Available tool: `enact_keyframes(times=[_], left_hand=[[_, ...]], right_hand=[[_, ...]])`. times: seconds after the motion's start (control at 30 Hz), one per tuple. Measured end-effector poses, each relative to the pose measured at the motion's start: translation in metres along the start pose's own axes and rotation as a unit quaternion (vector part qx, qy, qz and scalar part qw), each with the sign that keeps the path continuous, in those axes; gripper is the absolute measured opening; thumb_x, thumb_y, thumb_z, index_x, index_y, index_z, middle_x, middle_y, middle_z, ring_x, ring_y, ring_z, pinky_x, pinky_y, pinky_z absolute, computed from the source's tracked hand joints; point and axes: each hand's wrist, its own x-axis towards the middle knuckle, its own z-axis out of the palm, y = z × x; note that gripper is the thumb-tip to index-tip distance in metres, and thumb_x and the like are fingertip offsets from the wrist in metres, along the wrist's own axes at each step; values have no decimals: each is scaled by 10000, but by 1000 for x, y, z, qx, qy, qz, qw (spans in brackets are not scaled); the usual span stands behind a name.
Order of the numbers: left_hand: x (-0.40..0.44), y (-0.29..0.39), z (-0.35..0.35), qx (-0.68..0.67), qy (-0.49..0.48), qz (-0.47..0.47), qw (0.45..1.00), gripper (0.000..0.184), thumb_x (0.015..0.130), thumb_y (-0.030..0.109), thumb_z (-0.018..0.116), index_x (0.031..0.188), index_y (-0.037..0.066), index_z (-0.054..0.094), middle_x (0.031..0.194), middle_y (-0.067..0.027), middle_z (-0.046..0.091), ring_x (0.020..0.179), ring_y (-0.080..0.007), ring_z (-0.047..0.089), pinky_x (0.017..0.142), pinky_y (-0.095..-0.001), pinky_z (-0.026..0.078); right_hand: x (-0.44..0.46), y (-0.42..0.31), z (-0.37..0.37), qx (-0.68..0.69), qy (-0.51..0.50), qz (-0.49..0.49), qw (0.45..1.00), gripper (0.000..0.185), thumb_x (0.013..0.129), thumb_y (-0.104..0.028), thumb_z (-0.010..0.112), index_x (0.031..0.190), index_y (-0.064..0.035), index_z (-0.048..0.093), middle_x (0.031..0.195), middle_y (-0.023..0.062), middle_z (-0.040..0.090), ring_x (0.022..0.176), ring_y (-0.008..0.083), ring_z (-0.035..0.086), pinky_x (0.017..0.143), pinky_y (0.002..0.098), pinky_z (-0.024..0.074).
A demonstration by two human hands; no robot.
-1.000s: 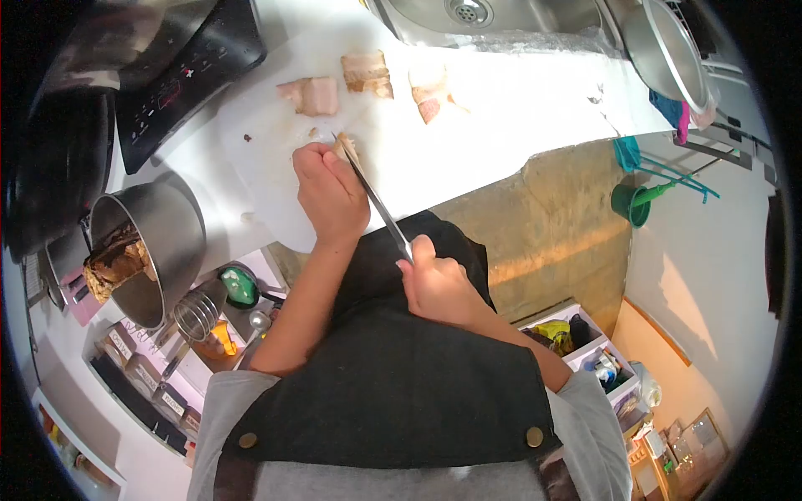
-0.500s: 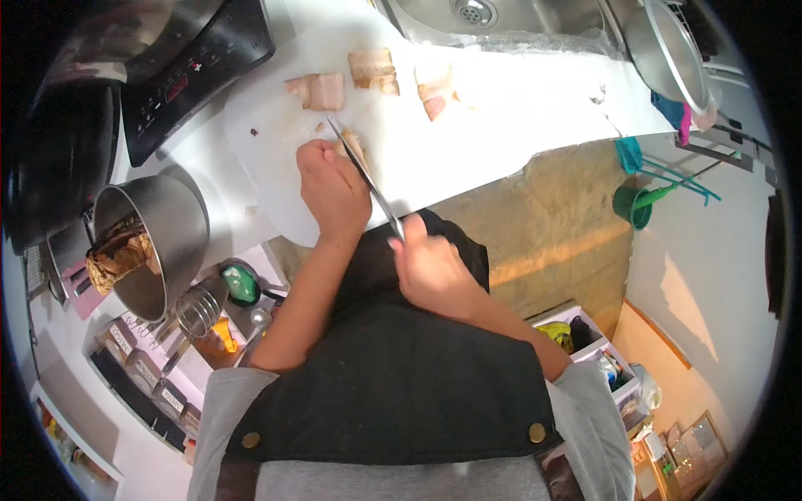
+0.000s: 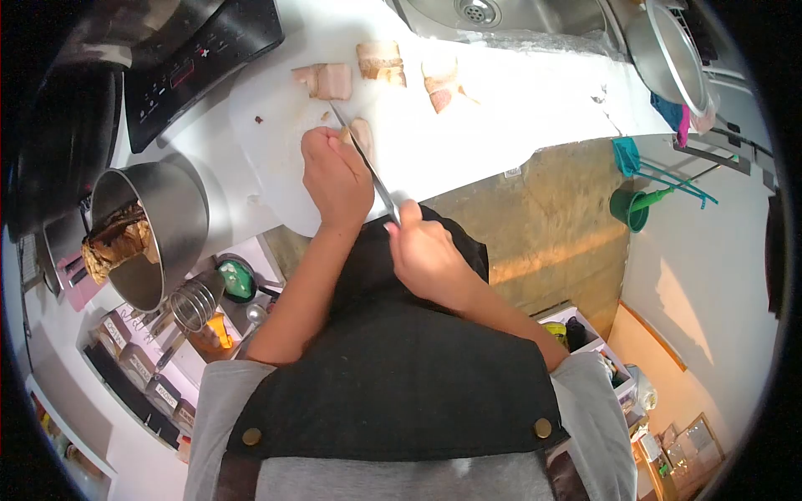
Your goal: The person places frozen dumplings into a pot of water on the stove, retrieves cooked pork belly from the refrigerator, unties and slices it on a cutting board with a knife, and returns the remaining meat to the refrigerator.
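Wrapped around the handle of a knife (image 3: 381, 189), the right hand (image 3: 430, 259) has its fingers folded in and its thumb along the top, near the middle of the frame. From that grip the blade runs toward the upper left, its tip just past the knuckles of the left hand (image 3: 338, 184). A small meat piece (image 3: 362, 134) lies up and slightly left of the right hand, just right of the blade, its long axis roughly along the steel. The left hand is much the nearer, just below and left of it, fingers curled under; whether they pinch anything cannot be told. Around these spreads the white cutting board (image 3: 271, 167), with three meat slices (image 3: 326, 82) in a row at upper centre. Farther out are a cooktop (image 3: 209, 63) at upper left and a sink (image 3: 543, 17) at the top.
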Motion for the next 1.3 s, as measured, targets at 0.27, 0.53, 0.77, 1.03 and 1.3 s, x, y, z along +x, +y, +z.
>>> enact_keyframes(times=[0.27, 0.53, 0.77, 1.03, 1.3], left_hand=[[-2, -2, 0, 12, 0, 16, 1000, 130, 885, 100, 405, 910, -22, 442, 869, -199, 494, 760, -405, 515, 670, -472, 425], [-4, 4, -10, -5, -2, -2, 1000, 220, 875, 163, 496, 926, -39, 426, 874, -202, 478, 830, -378, 492, 724, -454, 412], [4, -24, -38, 8, 41, 17, 999, 270, 828, 194, 568, 935, -28, 460, 931, -200, 501, 852, -367, 486, 763, -443, 395], [30, -2, -61, 143, -34, 184, 972, 325, 729, 376, 696, 914, 121, 617, 978, -70, 571, 940, -299, 515, 738, -406, 449], [73, -1, -41, 55, -415, 197, 886, 275, 629, 242, 737, 790, 78, 585, 806, -68, 609, 800, -262, 559, 644, -352, 442]], right_hand=[[-2, -7, 4, -23, 5, 40, 999, 231, 946, -193, 394, 981, 36, 378, 789, 329, 593, 802, 514, 576, 733, 560, 454], [8, -14, 11, -72, 17, 72, 995, 235, 947, -201, 394, 995, 29, 390, 814, 292, 613, 832, 484, 587, 755, 532, 454], [-13, -12, -3, -103, 16, 70, 992, 165, 905, -130, 387, 983, 13, 416, 913, 293, 621, 896, 448, 610, 785, 507, 485], [-13, 7, 2, -176, 39, 67, 981, 192, 938, -209, 395, 942, -17, 406, 828, 288, 622, 823, 457, 615, 739, 538, 467], [-15, 12, -7, -228, 29, 45, 972, 222, 928, -242, 412, 938, -20, 406, 767, 260, 630, 761, 450, 625, 683, 546, 478]])
